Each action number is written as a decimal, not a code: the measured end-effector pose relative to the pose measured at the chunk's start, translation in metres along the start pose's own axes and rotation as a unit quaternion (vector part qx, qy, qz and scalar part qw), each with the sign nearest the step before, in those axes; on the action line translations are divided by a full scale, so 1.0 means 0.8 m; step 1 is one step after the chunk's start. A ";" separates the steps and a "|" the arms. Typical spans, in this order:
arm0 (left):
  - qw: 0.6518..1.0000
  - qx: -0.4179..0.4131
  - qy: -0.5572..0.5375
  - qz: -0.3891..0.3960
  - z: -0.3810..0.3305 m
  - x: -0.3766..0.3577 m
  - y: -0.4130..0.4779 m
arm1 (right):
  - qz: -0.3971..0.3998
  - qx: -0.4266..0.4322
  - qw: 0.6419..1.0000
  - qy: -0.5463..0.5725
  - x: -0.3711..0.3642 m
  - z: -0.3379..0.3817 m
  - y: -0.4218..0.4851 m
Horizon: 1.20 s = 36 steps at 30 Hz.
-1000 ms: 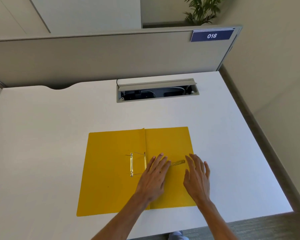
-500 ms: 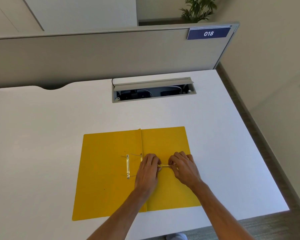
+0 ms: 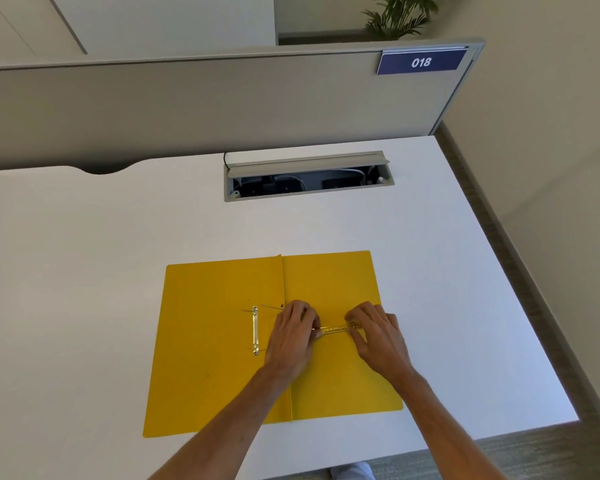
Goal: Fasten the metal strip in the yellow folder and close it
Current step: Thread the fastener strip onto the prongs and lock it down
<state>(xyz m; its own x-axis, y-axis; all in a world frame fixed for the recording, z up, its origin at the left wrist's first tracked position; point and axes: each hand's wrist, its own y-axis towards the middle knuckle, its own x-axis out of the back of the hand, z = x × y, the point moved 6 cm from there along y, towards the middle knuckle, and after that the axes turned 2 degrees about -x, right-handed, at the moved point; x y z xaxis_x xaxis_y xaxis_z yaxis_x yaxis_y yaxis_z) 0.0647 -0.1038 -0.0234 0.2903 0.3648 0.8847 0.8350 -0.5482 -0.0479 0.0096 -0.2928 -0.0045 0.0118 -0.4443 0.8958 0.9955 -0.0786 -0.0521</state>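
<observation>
The yellow folder (image 3: pixel 219 375) lies open and flat on the white desk (image 3: pixel 84 271). A loose gold metal strip (image 3: pixel 335 329) lies crosswise on the folder's right half. My left hand (image 3: pixel 291 337) pinches its left end and my right hand (image 3: pixel 378 337) pinches its right end, fingers curled over it. On the left half, a fixed gold fastener bar (image 3: pixel 255 330) runs front to back, with thin prongs sticking out at both ends.
An open cable tray (image 3: pixel 309 178) is sunk into the desk behind the folder. A grey partition (image 3: pixel 222 98) with a blue "018" sign (image 3: pixel 421 62) closes the back. The desk's right edge drops to the carpet floor (image 3: pixel 534 306).
One second ago both hands lay flat with spread fingers near the strip. They then curled and took hold of its two ends, and hold it still now.
</observation>
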 end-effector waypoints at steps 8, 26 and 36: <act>0.999 -0.031 0.000 -0.024 0.003 0.001 -0.006 | 0.023 -0.022 0.999 0.031 0.002 -0.008 -0.007; 0.989 -0.016 -0.110 -0.096 0.019 0.055 -0.044 | 0.091 -0.071 0.989 0.095 -0.010 0.036 0.011; 0.917 0.207 -0.280 -0.196 0.118 0.082 -0.099 | 0.104 0.024 0.984 0.146 -0.033 0.147 0.018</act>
<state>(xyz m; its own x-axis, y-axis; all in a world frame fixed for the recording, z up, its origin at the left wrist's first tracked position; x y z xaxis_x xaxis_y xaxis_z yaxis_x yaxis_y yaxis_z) 0.0619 0.0344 -0.0053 0.0280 0.8653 0.5005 0.9986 -0.0022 -0.0521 0.0346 -0.1774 0.0230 0.1956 -0.6835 0.7032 0.9778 0.0807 -0.1935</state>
